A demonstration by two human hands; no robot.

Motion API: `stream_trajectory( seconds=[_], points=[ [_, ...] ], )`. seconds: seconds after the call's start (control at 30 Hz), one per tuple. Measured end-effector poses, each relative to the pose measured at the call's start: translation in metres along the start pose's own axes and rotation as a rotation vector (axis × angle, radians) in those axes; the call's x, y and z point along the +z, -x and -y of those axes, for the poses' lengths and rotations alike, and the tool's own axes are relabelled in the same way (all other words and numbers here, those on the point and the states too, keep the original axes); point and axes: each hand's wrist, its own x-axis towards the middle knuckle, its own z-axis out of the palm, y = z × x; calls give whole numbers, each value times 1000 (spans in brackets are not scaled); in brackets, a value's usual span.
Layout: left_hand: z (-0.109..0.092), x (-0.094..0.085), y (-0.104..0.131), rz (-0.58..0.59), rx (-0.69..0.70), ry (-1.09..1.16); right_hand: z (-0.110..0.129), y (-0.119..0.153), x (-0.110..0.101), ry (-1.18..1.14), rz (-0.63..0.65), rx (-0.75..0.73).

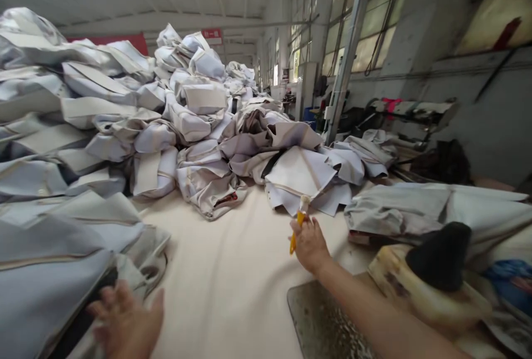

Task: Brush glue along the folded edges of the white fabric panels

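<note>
My right hand (310,242) grips a brush (296,234) with a yellow handle, its pale bristles pointing up and away, above the cream work surface (216,276). At the lower left, my left hand (127,317) is empty with its fingers spread, close to a stack of grey-white fabric pieces (62,242). Just beyond the brush lies a flat grey-white piece (299,173) with a tan seam.
Large heaps of sewn covers (199,98) rise at the back and left. Under my right forearm is a dark metal plate (320,314); beside it stands a yellowish container (394,276) with a black cone-shaped object (443,256). A metal post (347,54) rises behind.
</note>
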Motion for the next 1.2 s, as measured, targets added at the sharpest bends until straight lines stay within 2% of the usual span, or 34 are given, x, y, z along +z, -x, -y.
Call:
stream_trajectory(
  seconds=[0.03, 0.07, 0.1, 0.17, 0.3, 0.4, 0.47, 0.53, 0.67, 0.77, 0.83, 0.9, 0.97, 1.0, 1.03, 1.1, 1.13, 1.2],
  points=[
    [-6, 15, 12, 35, -96, -58, -9, -20, 13, 67, 25, 13],
    [-14, 29, 23, 152, -129, -102, -20, -38, 25, 97, 42, 18],
    [-24, 41, 34, 276, -76, -133, -32, -53, 37, 119, 56, 17],
    [-41, 56, 51, 392, 2, -198, -55, -73, 57, 148, 90, -14],
    [-53, 55, 58, 447, 29, -285, -79, -89, 84, 160, 143, -133],
    [-50, 49, 55, 490, 34, -294, -76, -100, 84, 144, 151, -229],
    [-48, 49, 53, 498, 20, -283, -67, -110, 71, 122, 146, -279],
    [-46, 50, 54, 489, 18, -258, -52, -124, 48, 89, 124, -316],
    [-42, 57, 59, 415, 58, -168, -20, -144, -19, -6, 2, -332],
    [-45, 51, 58, 402, 99, -50, 6, -130, -65, -113, -82, -323],
    [-51, 29, 47, 362, 72, 30, 25, -100, -89, -213, -107, -355],
    [-59, -10, 27, 239, 70, 104, 41, -58, -109, -409, -131, -415],
    [-67, -62, 4, 112, 185, 179, 53, -11, -127, -801, -188, -452],
    [-71, -90, -5, 96, 296, 223, 56, 12, -136, -940, -212, -460],
    [-75, -116, -11, 161, 439, 264, 56, 34, -143, -1035, -217, -454],
    [-87, -157, -5, 264, 691, 358, 52, 75, -151, -1109, -216, -413],
    [-93, -170, 7, 250, 755, 361, 48, 94, -152, -1117, -199, -382],
    [-107, -181, 45, 92, 949, 330, 39, 129, -146, -1101, -140, -255]
  ],
)
